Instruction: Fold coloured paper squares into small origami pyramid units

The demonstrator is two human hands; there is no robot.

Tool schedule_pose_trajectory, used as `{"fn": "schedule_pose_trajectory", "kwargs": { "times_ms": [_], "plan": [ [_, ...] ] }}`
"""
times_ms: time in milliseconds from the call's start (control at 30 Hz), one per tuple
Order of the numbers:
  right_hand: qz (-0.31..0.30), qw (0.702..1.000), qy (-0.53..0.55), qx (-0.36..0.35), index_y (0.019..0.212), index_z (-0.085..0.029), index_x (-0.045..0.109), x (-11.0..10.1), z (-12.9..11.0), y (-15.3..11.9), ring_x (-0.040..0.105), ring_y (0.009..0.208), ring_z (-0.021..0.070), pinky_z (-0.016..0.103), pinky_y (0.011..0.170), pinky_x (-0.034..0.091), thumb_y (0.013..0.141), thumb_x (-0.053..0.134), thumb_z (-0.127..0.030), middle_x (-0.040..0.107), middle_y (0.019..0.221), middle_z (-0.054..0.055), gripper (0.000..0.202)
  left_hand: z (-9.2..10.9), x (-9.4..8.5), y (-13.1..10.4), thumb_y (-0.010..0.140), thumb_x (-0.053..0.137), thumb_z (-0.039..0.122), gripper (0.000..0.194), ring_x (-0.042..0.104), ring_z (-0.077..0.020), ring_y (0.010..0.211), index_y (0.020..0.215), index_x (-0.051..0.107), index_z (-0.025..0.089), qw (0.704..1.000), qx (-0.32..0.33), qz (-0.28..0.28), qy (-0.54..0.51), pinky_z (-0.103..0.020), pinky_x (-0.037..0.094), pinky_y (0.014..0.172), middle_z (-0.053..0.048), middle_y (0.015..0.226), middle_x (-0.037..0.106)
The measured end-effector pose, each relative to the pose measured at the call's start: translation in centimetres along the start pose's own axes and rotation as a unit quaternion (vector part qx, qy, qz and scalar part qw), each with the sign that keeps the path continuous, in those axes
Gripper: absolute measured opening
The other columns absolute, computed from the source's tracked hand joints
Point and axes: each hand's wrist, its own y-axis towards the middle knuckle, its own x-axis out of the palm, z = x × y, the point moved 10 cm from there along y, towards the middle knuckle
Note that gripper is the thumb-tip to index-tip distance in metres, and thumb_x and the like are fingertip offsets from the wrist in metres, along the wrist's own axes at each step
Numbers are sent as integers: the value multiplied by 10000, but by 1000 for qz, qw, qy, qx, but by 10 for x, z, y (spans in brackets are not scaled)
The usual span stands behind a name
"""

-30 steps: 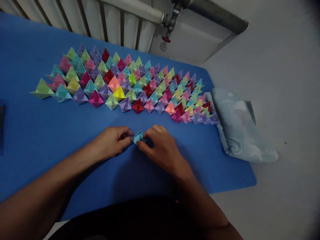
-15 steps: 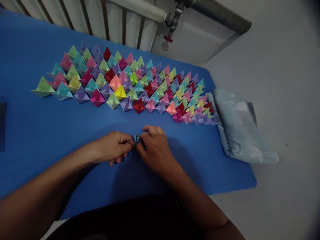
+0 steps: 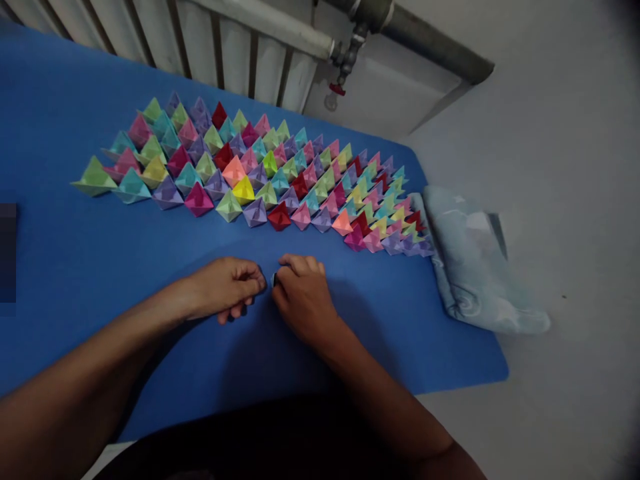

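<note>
My right hand [image 3: 305, 290] is closed over a small folded paper [image 3: 273, 280], pinched between thumb and fingers. Only a narrow pale-blue edge of it shows; the rest is hidden by the hand. Across a small gap to the left, my left hand [image 3: 235, 287] has its fingers curled, thumb against forefinger, with nothing seen between them. Both hands are over the blue mat [image 3: 185, 373]. Beyond them stand many folded paper boats in rows, among them a red boat [image 3: 279, 215], a yellow boat [image 3: 243, 190] and a magenta boat [image 3: 199, 200].
A folded light-blue patterned blanket [image 3: 465, 260] lies at the mat's right end, by the grey wall [image 3: 575, 200]. Along the back runs a white radiator [image 3: 200, 47] with a red-handled valve [image 3: 337, 89] and a thick pipe [image 3: 435, 43]. A dark object [image 3: 7, 253] shows at the left edge.
My left hand has come away from the paper, opening a small gap between the hands. Less of the paper shows in my right hand now. The camera view has shifted slightly.
</note>
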Motion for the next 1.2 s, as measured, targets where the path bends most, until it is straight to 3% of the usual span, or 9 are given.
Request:
{"fn": "schedule_pose_trajectory", "kwargs": {
  "times_ms": [200,433,567,667,767,933,1100,1200],
  "plan": [
    [20,999,35,15,894,-182,681,-4,5,-2,529,1070,252,409,913,393,911,591,-205,650,1192,112,95,-1,-1,1,758,586,392,204,510,-93,408,716,553,195,1000,7,4,8,-182,407,320,51,568,528],
    [-8,999,30,23,909,-190,673,-2,2,-2,557,1040,237,400,877,403,906,592,-222,661,1172,84,87,-9,-2,3,744,624,542,341,491,-102,394,743,555,208,1000,12,-7,20,-188,395,323,56,522,511],
    [41,989,140,22,924,-193,663,-33,15,-5,590,1015,205,368,897,430,861,626,-228,678,1063,60,80,-10,-8,7,722,656,563,367,484,-105,389,756,565,210,1000,14,-4,16,-195,406,336,56,494,495],
    [119,964,234,35,834,-193,640,-59,41,-13,593,816,139,271,758,456,856,555,-128,651,887,19,109,-6,-13,6,700,678,549,363,498,-102,411,752,567,206,1000,14,5,1,-200,416,337,43,549,528],
    [73,951,299,-4,818,-192,646,-50,49,-21,572,718,117,234,674,446,862,563,-128,604,777,-11,114,-1,-13,3,690,689,530,357,497,-93,424,742,564,199,1000,4,12,-7,-194,415,340,43,575,533],
    [5,956,269,-121,1016,-199,674,-27,31,-32,612,852,127,234,776,479,905,573,-147,643,916,19,159,2,-11,-1,659,698,581,421,483,-91,420,749,570,189,1000,2,9,-8,-195,404,336,49,569,513],
    [9,966,211,-151,1106,-201,647,-18,26,-28,619,881,130,239,806,493,956,552,-205,669,954,37,177,-6,-12,6,660,689,656,490,468,-89,413,762,575,190,1000,11,1,-2,-201,404,335,51,577,505],
    [13,969,186,-162,1045,-196,655,-18,22,-28,619,887,131,246,815,497,974,524,-209,678,949,43,151,-10,-13,8,683,686,652,476,460,-88,412,761,570,196,1000,15,5,-2,-196,399,331,52,576,499]
  ]
}}
